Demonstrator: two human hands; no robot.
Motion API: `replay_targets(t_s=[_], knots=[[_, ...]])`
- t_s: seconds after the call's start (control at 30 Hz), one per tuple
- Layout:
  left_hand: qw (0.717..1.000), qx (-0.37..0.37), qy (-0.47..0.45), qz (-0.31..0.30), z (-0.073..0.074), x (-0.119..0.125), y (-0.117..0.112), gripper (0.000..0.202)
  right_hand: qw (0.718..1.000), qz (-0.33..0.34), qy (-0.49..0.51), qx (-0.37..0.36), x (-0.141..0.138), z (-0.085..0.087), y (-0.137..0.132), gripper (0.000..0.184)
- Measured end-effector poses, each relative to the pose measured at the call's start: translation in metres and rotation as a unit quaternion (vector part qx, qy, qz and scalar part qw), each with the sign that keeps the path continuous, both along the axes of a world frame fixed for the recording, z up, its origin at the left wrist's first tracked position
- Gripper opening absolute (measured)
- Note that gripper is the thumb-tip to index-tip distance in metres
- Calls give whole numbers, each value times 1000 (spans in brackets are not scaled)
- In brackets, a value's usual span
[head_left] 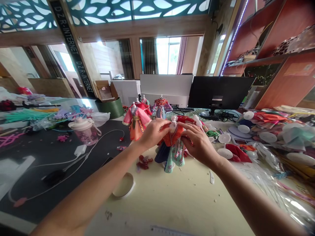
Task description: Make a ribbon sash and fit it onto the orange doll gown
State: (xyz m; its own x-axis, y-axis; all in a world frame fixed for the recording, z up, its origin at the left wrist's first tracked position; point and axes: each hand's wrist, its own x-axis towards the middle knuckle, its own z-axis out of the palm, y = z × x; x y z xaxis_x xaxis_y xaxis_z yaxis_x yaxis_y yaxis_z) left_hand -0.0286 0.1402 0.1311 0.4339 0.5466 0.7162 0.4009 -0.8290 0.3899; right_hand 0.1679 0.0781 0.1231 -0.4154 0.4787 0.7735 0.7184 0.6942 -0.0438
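Note:
In the middle of the head view, a small white doll mannequin (173, 124) stands upright on the table, dressed in an orange doll garment (169, 140) over a blue and mint-green skirt (168, 160). My left hand (155, 131) pinches the garment at the mannequin's shoulder on the left. On the other side, my right hand (197, 139) has its fingers closed on the garment's right edge near the chest. Both sets of fingertips are partly hidden. Just behind my left hand stands another mannequin in a pink and orange doll dress (135, 123).
More dressed mannequins (161, 106) stand behind. A tape roll (124, 185), a dark red scrap (144, 162) and a ruler (169, 231) lie on the table. A pink-white bottle (85, 131) and cables are at left. Fabric and white round bases (224, 138) pile up at right, below a monitor (220, 93).

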Motion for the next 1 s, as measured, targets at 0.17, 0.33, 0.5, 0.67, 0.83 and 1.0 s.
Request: replay_targets(t_s=[0.17,0.33,0.5,0.67,0.83,1.0], knots=[[999,-44,-13,-11,2,-1,-3,34,999,-24,-21,3,0,0,-2,15],[990,-133,-2,-56,10,-7,-4,46,999,-25,-29,3,-1,2,-4,18],[998,-64,-14,-26,7,-7,-6,37,999,-28,-22,-8,-3,2,-4,20],[946,-140,-272,111,-36,-6,-41,22,999,-26,-14,-23,-3,-1,-3,21],[805,-489,-335,-8,-67,5,-60,32,999,-30,-18,-8,-3,-3,-2,20],[711,-590,-376,-70,-58,13,-53,33,999,-37,-16,-7,-4,-4,-3,18]])
